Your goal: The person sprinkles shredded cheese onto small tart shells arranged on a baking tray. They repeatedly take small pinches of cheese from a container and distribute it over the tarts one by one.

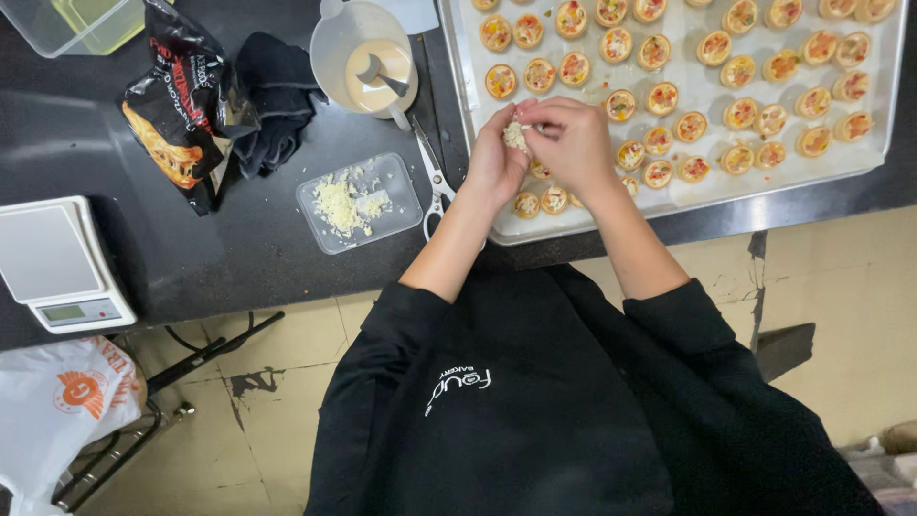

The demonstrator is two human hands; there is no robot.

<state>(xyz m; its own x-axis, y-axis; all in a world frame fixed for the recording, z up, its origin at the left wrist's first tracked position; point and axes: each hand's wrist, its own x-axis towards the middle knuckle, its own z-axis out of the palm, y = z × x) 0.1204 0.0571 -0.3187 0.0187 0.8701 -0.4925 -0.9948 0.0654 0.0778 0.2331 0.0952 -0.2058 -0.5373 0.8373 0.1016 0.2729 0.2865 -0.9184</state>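
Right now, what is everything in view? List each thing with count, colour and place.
baking tray: one, silver, paper-lined, upper right
mini tarts: dozens, golden, red-topped, on the tray
grated cheese: small clump, pale, between both hands
shallow container: one, clear, holding cheese, counter centre
scissors: one, beside the tray
jug: one, white, cream sauce and spoon inside
cloth: one, dark
bag: one, black, crumpled
scale: one, white, left edge
tub: one, clear, top left
plastic bag: one, white, lower left
left hand: pinching cheese
right hand: pinching cheese
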